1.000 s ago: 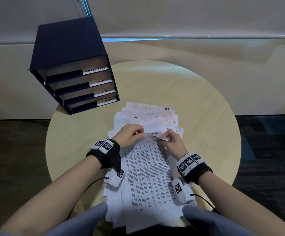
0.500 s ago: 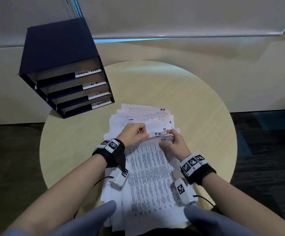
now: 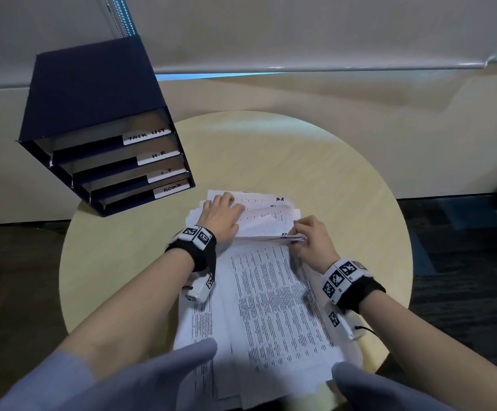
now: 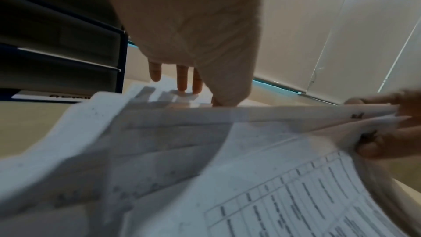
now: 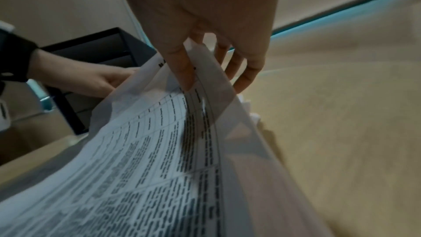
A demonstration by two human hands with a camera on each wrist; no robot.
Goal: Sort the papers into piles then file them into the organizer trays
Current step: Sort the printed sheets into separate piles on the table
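A loose stack of printed papers (image 3: 271, 298) lies on the round table (image 3: 315, 161), fanned out toward the far side. My right hand (image 3: 312, 237) pinches the top right corner of a few sheets (image 5: 173, 114) and holds their far edge raised off the stack. My left hand (image 3: 220, 216) lies flat with straight fingers (image 4: 182, 80) on the lower sheets (image 3: 253, 200) further back, pressing them down. The dark blue organizer (image 3: 104, 137) with several labelled trays stands at the table's back left edge, just left of the papers.
The table's right and far parts show bare wood. A pale wall with a window blind (image 3: 300, 31) rises behind the table. Dark carpet (image 3: 463, 247) lies to the right. My grey-clad knees (image 3: 152, 378) sit under the near table edge.
My left hand let go of the sheet edge and moved forward, now flat on the lower papers. My right hand keeps its pinch and has lifted the sheets' corner.
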